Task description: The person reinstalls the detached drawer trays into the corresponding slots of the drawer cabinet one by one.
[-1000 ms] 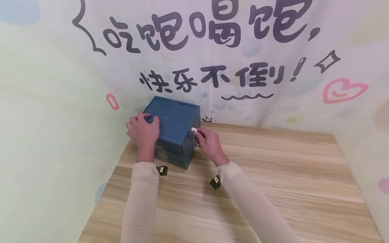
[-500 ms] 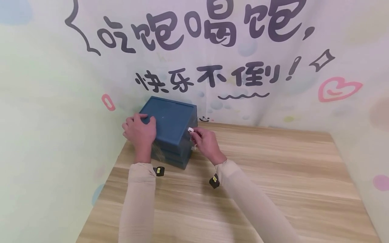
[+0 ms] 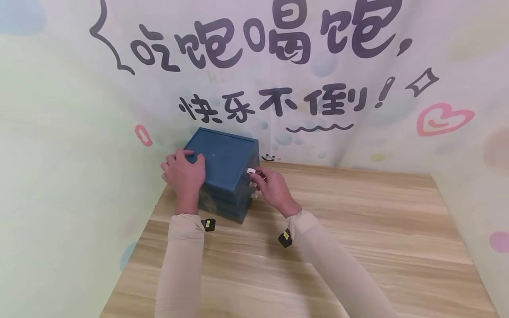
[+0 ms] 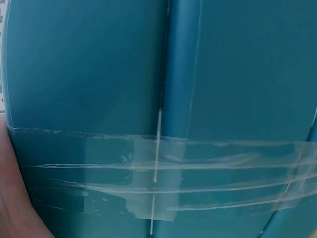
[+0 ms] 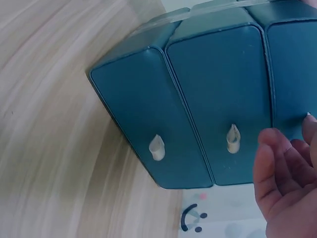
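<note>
A dark blue drawer box (image 3: 222, 154), made of stacked drawers, stands at the back left of the table. My left hand (image 3: 184, 174) rests on its left top edge, with the thumb on the top panel. Part of that hand (image 4: 15, 193) borders the box in the left wrist view. At the drawer fronts, my right hand (image 3: 274, 187) pinches the white pull (image 3: 250, 171) of the top drawer. In the right wrist view, fingers of my right hand (image 5: 292, 183) hide most of that pull. Two lower drawers carry loop pulls (image 5: 157, 148).
Clear tape (image 4: 163, 173) runs across the drawers' side. The wooden tabletop (image 3: 358, 229) extends to the right and front. A printed cloth wall (image 3: 338, 145) rises close behind the box, and another wall (image 3: 79, 176) borders the left.
The head view has shifted slightly. My right hand has moved very slightly right relative to the box, still at the white pull. The left hand stays on the box, and the box has not visibly moved.
</note>
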Tool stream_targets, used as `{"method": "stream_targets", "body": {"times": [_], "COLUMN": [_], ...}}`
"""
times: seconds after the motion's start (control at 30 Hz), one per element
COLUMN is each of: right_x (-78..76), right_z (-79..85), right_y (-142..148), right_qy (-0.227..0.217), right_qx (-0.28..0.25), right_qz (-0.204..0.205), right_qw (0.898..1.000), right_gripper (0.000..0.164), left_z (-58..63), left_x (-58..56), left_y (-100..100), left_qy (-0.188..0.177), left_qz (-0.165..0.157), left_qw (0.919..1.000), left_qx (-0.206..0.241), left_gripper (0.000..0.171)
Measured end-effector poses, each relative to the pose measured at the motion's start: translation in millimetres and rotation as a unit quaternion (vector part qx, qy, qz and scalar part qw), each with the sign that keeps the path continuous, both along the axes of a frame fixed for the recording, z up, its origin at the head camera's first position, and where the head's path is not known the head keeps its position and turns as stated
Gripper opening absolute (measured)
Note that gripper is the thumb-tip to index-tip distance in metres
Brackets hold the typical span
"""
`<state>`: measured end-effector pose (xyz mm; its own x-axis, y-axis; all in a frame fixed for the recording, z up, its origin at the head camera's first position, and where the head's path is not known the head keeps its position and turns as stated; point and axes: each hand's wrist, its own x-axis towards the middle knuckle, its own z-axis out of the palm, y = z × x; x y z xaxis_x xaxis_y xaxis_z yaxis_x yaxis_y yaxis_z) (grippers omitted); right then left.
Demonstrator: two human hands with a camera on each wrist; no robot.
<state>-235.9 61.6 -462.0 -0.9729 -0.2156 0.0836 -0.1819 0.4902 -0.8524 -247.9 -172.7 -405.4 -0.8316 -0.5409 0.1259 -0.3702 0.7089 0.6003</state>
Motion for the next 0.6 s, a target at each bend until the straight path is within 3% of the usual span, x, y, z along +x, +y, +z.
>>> {"method": "stream_targets", "body": {"times": [0.33, 0.6], "right_x": [-3.2, -5.7], "right_z": [1.9, 3.9], "right_y": [50, 106], "right_qy": [0.046, 0.079], "right_qx": [0.106, 0.161], "right_qz": [-0.033, -0.068], "right_qw": [0.993, 0.982], "right_gripper": [0.048, 0.053], "left_z": [7.4, 15.0], "left_x": [0.6, -0.6], "left_y": [-5, 3], "left_qy": [-0.024, 0.02], "left_qz": [-0.02, -0.045], "left_qw": [0.9995, 0.9972], "left_qx": [-0.009, -0.056], "left_gripper": [0.057, 0.067]}}
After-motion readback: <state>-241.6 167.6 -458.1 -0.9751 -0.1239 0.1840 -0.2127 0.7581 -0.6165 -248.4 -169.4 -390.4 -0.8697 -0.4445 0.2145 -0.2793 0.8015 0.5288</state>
